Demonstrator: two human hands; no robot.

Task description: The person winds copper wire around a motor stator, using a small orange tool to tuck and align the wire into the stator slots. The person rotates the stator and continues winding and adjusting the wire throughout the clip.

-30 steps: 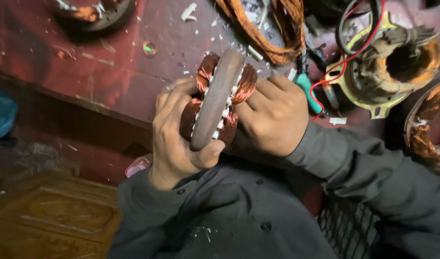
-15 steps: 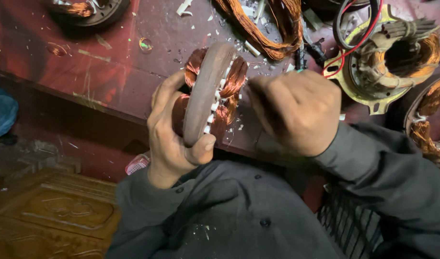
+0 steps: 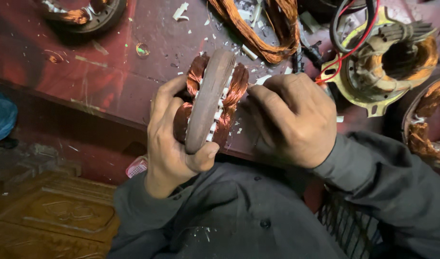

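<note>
- Stator core, a grey-brown laminated metal ring with copper-coloured wire coils bulging from both faces and white insulation strips along its rim [image 3: 211, 100], was held edge-on above the near edge of the dark red, scuffed workbench [image 3: 110, 72], in front of the person's grey-sleeved chest.
- Left hand [image 3: 174, 139] gripped the stator core: fingers curled around the far coil side, thumb pressed across the lower rim. The palm hid the lower left coils.
- Right hand [image 3: 292, 120] was curled into a loose fist just beside the core's right face, its fingertips turned toward the windings; whether they pinched a wire or a strip could not be made out, since the knuckles covered the contact point.
- Loose hank of orange-copper wire [image 3: 272, 29] lay on the bench beyond the hands, cut off by the upper frame edge.
- Yellowish metal motor housing with wound coils and red and black leads [image 3: 383, 62] stood to the right of the hank, partly hidden by its own cables.
- Second copper-wound stator [image 3: 426, 120] was cut off at the right edge; a third round dark part with copper windings [image 3: 83, 14] was cut off at the upper left.
- White scraps of insulation [image 3: 180, 10] were scattered over the bench top.
- Small pink-and-white package [image 3: 136, 167] showed only a corner below the bench edge, beside the left wrist; its markings were illegible.
- Blue object [image 3: 0, 117] at the left edge was too cropped to identify.
</note>
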